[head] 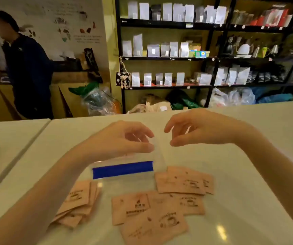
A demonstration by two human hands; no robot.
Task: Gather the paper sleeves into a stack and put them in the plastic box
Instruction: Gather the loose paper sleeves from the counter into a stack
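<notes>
My left hand (124,140) pinches the far rim of the clear plastic box (124,169); my right hand (193,129) hovers released just beside it; paper sleeves (160,209) lie scattered on the worktop (248,156) nearer me; gathering not yet begun, I judge; next, stack them.

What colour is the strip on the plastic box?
Blue strip, clearest in the head view.

Paper sleeves (161,206) lie scattered along my table's (248,156) near edge, left and right of the plastic box (124,171).
</notes>
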